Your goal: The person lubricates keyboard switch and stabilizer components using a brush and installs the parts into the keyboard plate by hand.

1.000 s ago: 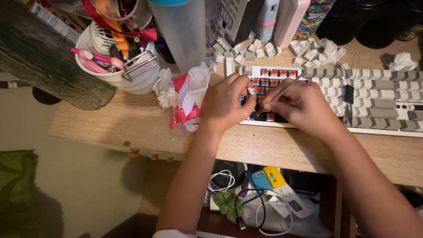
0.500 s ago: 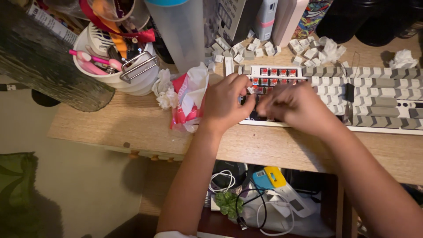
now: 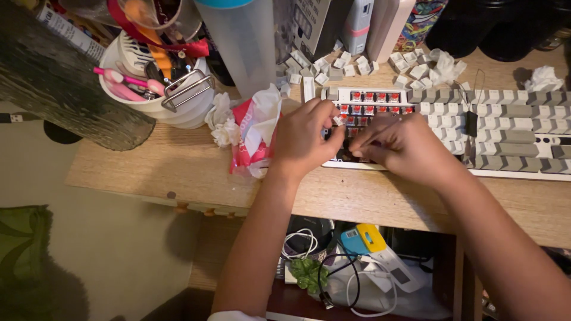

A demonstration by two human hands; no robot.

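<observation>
A mechanical keyboard [image 3: 476, 128] is lying across the right half of a wooden desk [image 3: 178, 172], running off the right edge of the view. Most of it is wearing grey and off-white keycaps, but its left end is stripped bare, showing rows of red switches on a white plate. The person's two hands are meeting over that bare patch. The left hand [image 3: 306, 139] is curling down with its fingertips pinching a small white keycap [image 3: 339, 120] just above the switches. The right hand [image 3: 404, 147] is resting on the keyboard's front edge, fingers bunched and pressing against the switches; whether it is grasping anything cannot be told.

Loose keycaps [image 3: 351, 64] are lying scattered on the desk behind the keyboard, near crumpled tissues [image 3: 443, 68]. A red and white wrapper [image 3: 253, 134] is sitting just left of the left hand, and further left a white cup [image 3: 157, 89] is standing crammed with pens and tools.

Compared with half a second ago, the right hand is showing sharp rather than blurred, and both hands are sitting in nearly the same spot over the bare switches.
</observation>
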